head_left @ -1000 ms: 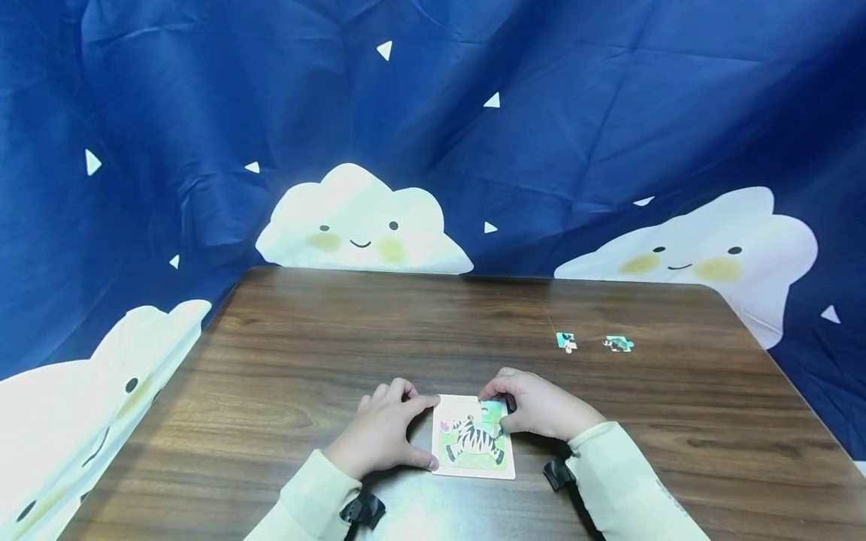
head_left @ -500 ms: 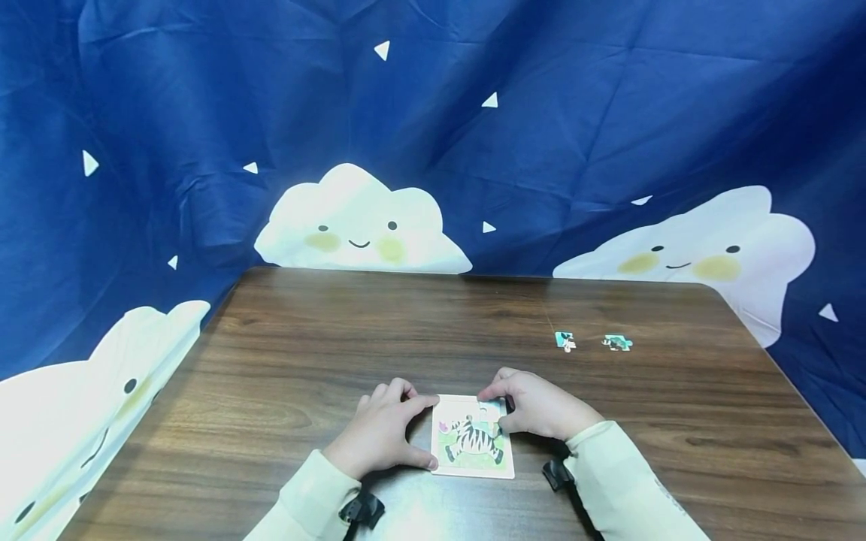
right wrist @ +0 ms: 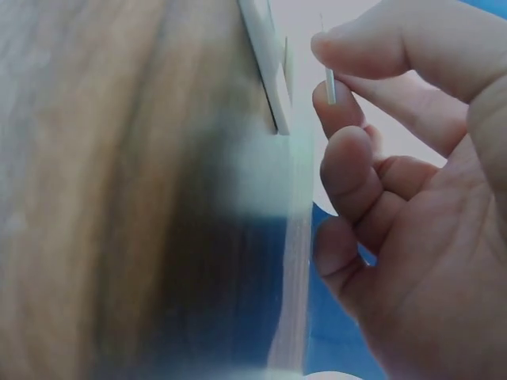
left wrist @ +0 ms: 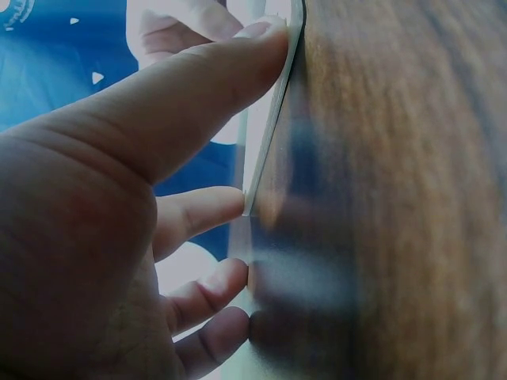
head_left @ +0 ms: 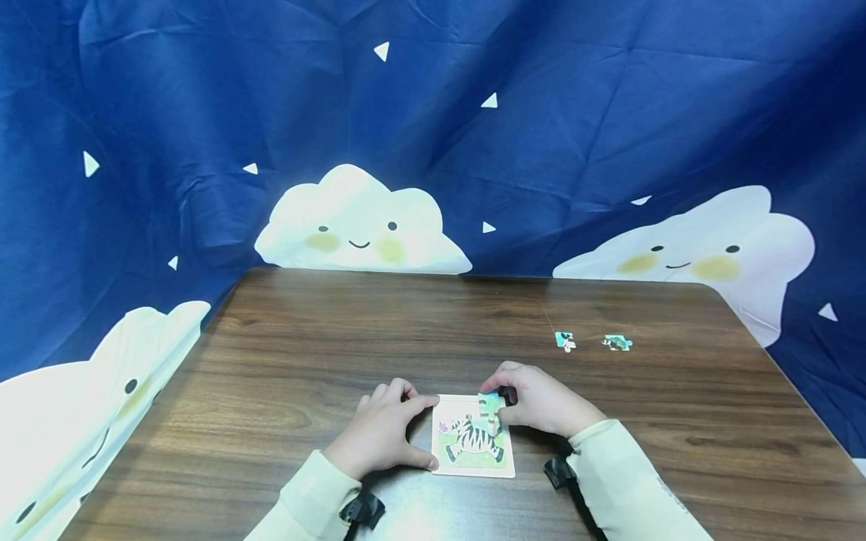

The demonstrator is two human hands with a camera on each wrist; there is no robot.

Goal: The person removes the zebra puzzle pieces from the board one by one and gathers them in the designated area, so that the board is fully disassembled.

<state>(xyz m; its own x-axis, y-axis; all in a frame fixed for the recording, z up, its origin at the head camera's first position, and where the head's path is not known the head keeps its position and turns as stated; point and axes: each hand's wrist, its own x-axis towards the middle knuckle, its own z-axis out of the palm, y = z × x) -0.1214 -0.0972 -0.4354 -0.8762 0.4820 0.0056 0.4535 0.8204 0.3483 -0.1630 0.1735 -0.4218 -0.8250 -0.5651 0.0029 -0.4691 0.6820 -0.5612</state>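
The left hand [head_left: 375, 436] is spread wide along the left edge of a square puzzle board [head_left: 471, 474]. Its thumb touches the near left corner and its index finger touches the far left corner. In the left wrist view, the remaining fingers extend beside the board.

The board lies flat on a brown wood-grain counter [head_left: 379, 323], toward the near side. A striped zebra picture [head_left: 475, 440] on green ground occupies the middle and near part of its face; the far strip is pale.

The right hand [head_left: 544, 402] pinches one blue-green puzzle piece [head_left: 489, 404] between thumb and fingers. The piece is located over the far right corner of the board. In the right wrist view it appears edge-on (only a thin light strip is visible) and stands apart from the board.

Two loose units rest on the far right part of the counter, well apart from the board: a blue piece [head_left: 564, 342] with black and white marks, and, to its right, a teal piece [head_left: 617, 343]. Each wrist carries a black strap below a pale sleeve [head_left: 625, 473]. A blue backdrop [head_left: 433, 98] printed with smiling white clouds [head_left: 352, 218] hangs behind the counter.
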